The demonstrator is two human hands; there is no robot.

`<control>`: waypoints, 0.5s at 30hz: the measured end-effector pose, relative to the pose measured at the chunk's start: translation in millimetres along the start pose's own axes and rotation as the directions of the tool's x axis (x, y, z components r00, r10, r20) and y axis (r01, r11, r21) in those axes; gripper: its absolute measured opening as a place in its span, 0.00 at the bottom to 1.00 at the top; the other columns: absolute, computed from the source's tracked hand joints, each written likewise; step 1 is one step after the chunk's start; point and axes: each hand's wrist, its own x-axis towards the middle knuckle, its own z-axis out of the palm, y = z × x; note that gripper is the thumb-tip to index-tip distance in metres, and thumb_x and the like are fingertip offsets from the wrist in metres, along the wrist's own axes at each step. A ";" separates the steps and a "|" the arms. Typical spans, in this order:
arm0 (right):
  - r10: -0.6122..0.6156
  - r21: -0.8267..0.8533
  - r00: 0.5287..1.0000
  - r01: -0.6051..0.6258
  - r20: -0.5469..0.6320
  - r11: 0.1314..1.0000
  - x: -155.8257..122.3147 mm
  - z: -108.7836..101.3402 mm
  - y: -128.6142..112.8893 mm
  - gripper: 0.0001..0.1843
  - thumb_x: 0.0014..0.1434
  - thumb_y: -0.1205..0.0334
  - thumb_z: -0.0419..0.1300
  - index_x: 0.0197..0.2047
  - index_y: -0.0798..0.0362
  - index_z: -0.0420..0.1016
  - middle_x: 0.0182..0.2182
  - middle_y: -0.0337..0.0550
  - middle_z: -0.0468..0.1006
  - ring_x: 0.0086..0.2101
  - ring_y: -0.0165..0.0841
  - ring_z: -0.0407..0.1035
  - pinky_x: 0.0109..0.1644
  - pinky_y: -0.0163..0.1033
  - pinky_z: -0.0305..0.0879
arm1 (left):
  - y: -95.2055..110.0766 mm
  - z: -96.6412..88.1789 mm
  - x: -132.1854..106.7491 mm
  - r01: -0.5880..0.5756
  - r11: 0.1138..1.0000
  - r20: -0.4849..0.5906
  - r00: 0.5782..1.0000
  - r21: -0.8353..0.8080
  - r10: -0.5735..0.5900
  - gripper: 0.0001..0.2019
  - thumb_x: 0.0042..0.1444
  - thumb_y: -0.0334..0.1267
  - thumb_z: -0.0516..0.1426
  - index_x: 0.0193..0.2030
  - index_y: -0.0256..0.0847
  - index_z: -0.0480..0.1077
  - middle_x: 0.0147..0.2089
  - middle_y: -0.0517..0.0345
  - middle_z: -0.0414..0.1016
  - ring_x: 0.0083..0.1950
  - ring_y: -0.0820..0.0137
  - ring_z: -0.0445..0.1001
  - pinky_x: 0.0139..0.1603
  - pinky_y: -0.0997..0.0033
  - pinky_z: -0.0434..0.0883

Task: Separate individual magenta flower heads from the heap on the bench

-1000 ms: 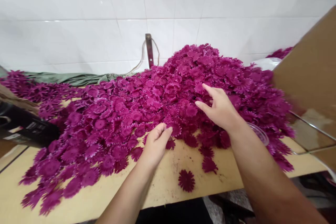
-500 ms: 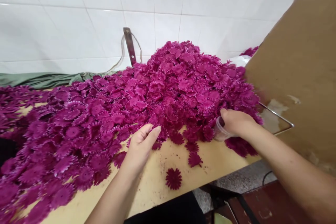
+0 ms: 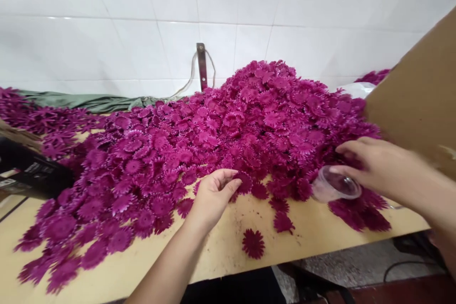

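My left hand (image 3: 215, 194) is closed in a pinch on a purple fabric flower piece (image 3: 243, 183), just above the front edge of the heap. To the right, a clear plastic cup (image 3: 322, 186) stands tilted against the flowers. My right hand (image 3: 372, 161) is over the cup with its fingers apart, the thumb across the rim; I see nothing held between thumb and fingers. A big heap of the same purple flower pieces (image 3: 242, 118) spreads between and beyond both hands. One loose flower piece (image 3: 253, 244) lies near the table's front edge.
The wooden table (image 3: 221, 256) meets a white tiled wall with a metal bracket (image 3: 201, 67). Brown cardboard (image 3: 416, 90) rises at the right. A black printed container (image 3: 33, 168) is at the left, and green cloth (image 3: 85, 100) lies along the wall.
The view has swung left, bringing the black container in. My right hand has lifted and opened at the cup's rim. The flower piece in my left hand now shows clearly.
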 end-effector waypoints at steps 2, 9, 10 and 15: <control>-0.030 0.332 0.999 0.039 -0.033 0.942 -9.5 -8.3 -29.2 0.15 0.49 0.49 0.57 0.35 0.49 0.71 0.30 0.46 0.76 0.28 0.39 0.70 0.31 0.46 0.66 | -1.0 2.4 0.3 -0.008 1.000 -0.012 1.000 0.010 0.008 0.07 0.37 0.33 0.62 0.26 0.37 0.70 0.21 0.65 0.68 0.23 0.79 0.62 0.26 0.78 0.61; -0.378 0.849 0.913 0.075 0.152 0.523 -13.1 29.0 -139.5 0.07 0.52 0.62 0.57 0.35 0.54 0.70 0.29 0.41 0.76 0.30 0.32 0.70 0.35 0.38 0.65 | -8.7 1.1 2.5 -0.089 0.989 -0.019 0.996 0.121 0.092 0.12 0.43 0.41 0.59 0.20 0.39 0.61 0.16 0.68 0.60 0.20 0.78 0.58 0.22 0.77 0.57; -0.392 0.883 0.912 0.078 0.125 0.463 -11.1 35.2 -144.0 0.06 0.51 0.64 0.56 0.35 0.54 0.70 0.30 0.40 0.76 0.31 0.32 0.70 0.35 0.37 0.65 | -9.8 -1.4 3.4 -0.093 0.986 -0.025 0.995 0.135 0.098 0.13 0.45 0.43 0.58 0.19 0.39 0.60 0.16 0.68 0.59 0.20 0.78 0.57 0.22 0.77 0.57; -0.280 0.844 0.958 0.197 -0.058 0.499 -9.5 49.3 -147.8 0.08 0.53 0.68 0.53 0.36 0.52 0.71 0.34 0.41 0.77 0.35 0.33 0.71 0.41 0.38 0.65 | -10.5 -7.4 6.4 -0.086 0.988 0.002 0.996 0.125 0.086 0.10 0.46 0.42 0.57 0.23 0.37 0.65 0.20 0.66 0.62 0.23 0.77 0.59 0.25 0.76 0.58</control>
